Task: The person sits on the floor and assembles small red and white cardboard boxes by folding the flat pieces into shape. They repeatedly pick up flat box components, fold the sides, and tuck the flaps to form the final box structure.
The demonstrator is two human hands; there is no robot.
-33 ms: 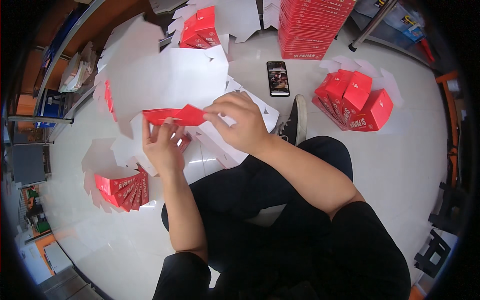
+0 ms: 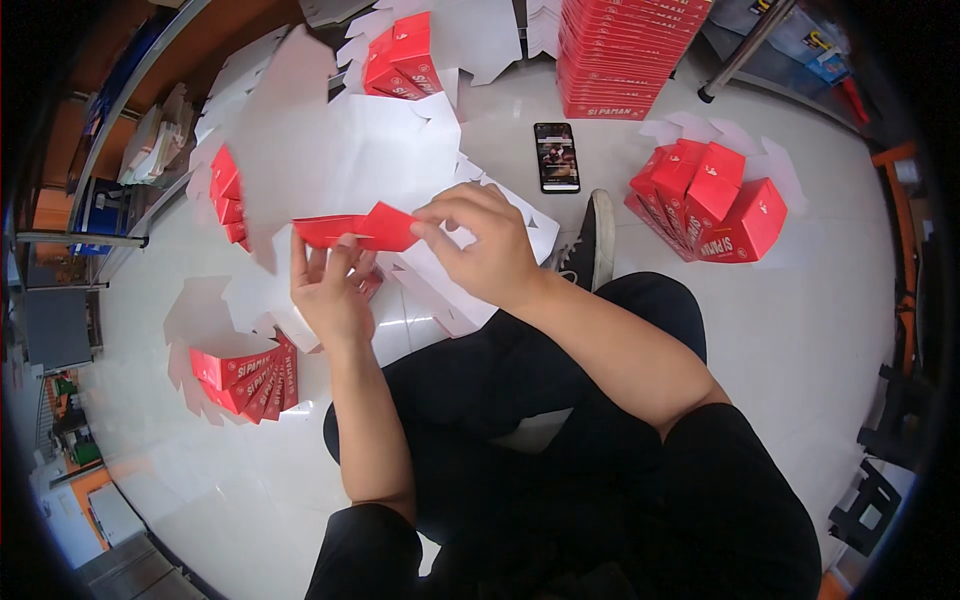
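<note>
A large cardboard box blank point(image 2: 375, 155), white inside and red outside, is held up in front of me, partly folded. My left hand point(image 2: 335, 290) grips its near edge from below, thumb against the red side and fingers behind. My right hand point(image 2: 485, 245) pinches the corner of a small red flap point(image 2: 392, 227) between thumb and fingertips. The blank's tall white side panel point(image 2: 285, 130) stands up at the left. Flat white cardboard sheets point(image 2: 505, 215) lie on the floor under and beyond my right hand.
Nested red boxes stand in a group at the right point(image 2: 710, 200), another at the lower left point(image 2: 245, 375), and a third at the back point(image 2: 402, 60). Behind rises a tall stack of red cartons point(image 2: 630, 60). A phone point(image 2: 556, 158) lies near my shoe point(image 2: 598, 240). Metal shelving point(image 2: 80, 238) edges the left.
Both hands and the blank have shifted slightly right. The blank's left panel has tilted, showing more of the red boxes behind it. The red flap stands a little higher.
</note>
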